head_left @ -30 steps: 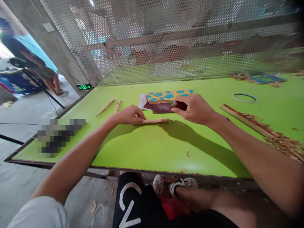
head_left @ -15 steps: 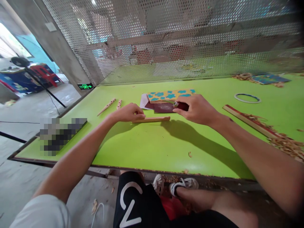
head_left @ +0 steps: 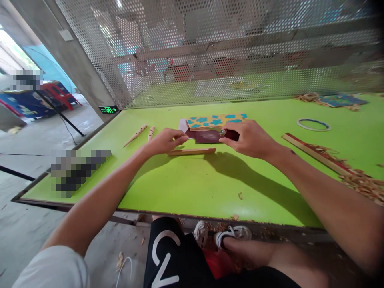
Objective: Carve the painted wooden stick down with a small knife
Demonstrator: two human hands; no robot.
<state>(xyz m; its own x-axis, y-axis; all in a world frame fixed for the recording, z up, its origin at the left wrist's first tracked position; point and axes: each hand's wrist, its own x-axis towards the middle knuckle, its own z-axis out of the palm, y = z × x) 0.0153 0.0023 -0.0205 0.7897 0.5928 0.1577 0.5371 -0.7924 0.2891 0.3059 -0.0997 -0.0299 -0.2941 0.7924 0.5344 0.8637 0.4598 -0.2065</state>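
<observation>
On the lime-green bench (head_left: pixel 180 188), a slim pale wooden strip (head_left: pixel 192 152) lies just beside the left hand (head_left: pixel 168 141) — fingertips (head_left: pixel 183 140) narrowed, can't tell if they're pinching anything. Meanwhile the right hand (head_left: pixel 249 138) is wrapped around a dark-red-handled tool (head_left: pixel 232 135) with a metal collar (head_left: pixel 222 132).

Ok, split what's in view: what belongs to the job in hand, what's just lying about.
Likely part of the job:
dark-handled tool, in the right hand
wooden stick, by the left hand
perhaps the dark red sheet

Apparently just lying about:
two carved sticks
white ring
red-edged wooden strip
wood shavings
</observation>
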